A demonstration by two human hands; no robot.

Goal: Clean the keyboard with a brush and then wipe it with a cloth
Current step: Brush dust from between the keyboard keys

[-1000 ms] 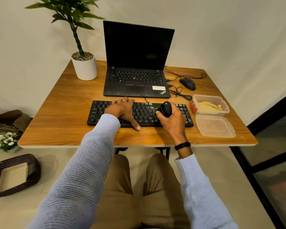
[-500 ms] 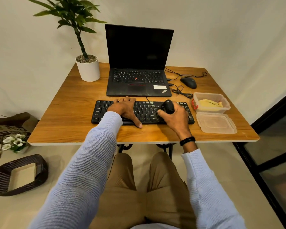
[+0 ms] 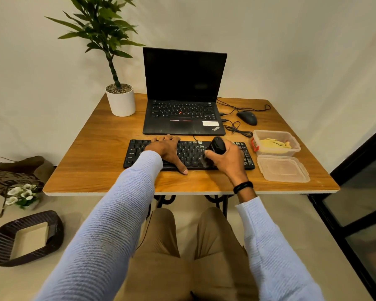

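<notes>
A black keyboard (image 3: 191, 152) lies across the front of the wooden table (image 3: 100, 148). My left hand (image 3: 167, 149) rests flat on its left half, fingers spread, thumb on the front edge. My right hand (image 3: 227, 158) is closed around a black brush (image 3: 217, 145) with a rounded handle; its bristles are blurred against the keys right of centre. A yellow cloth (image 3: 272, 144) lies in an open clear plastic box (image 3: 295, 148) to the right of the keyboard.
A black laptop (image 3: 183, 114) stands open behind the keyboard. A wired mouse (image 3: 247, 117) and its cable lie at the back right. The box's lid (image 3: 282, 168) sits near the right front corner. A potted plant (image 3: 120, 99) is at the back left.
The brush bristles have swept a little down and left over the keys. My left hand stays on the keyboard. The view has shifted slightly.
</notes>
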